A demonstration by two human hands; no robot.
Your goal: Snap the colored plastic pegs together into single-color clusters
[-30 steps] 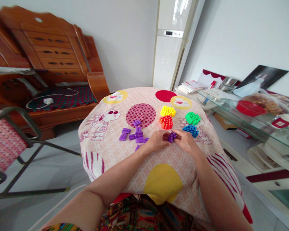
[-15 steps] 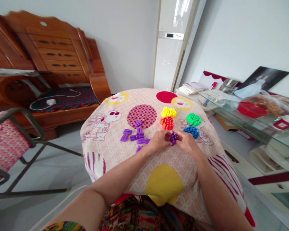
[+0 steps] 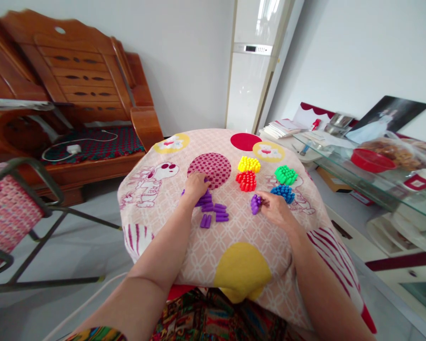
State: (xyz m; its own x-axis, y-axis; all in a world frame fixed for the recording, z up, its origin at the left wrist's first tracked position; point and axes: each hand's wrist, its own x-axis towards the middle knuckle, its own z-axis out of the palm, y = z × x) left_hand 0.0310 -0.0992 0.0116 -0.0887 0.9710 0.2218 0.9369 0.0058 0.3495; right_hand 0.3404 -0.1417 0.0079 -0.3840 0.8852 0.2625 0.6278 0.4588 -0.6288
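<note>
My right hand (image 3: 276, 207) is closed at the fingertips on a small upright bunch of purple pegs (image 3: 256, 204), low over the table. At the left, my left hand (image 3: 196, 185) bends its fingers down around a purple peg (image 3: 207, 180) in the loose group; its fingertips are partly hidden. More purple pegs (image 3: 222, 216) lie on their sides below and right of that hand. Beyond the hands stand tight clusters of yellow pegs (image 3: 249, 164), red pegs (image 3: 246, 181), green pegs (image 3: 286, 175) and blue pegs (image 3: 283, 193). The blue cluster is just behind my right hand.
A patterned cloth (image 3: 170, 203) covers the round table. On the right, a glass-topped cabinet (image 3: 341, 158) holds papers, a red bowl (image 3: 372, 160) and bagged food. A wooden bench (image 3: 81, 85) and a woven chair (image 3: 12, 213) stand to the left.
My left hand has left the purple bunch and moved left onto the loose purple pegs. My right hand keeps hold of the bunch in nearly the same place.
</note>
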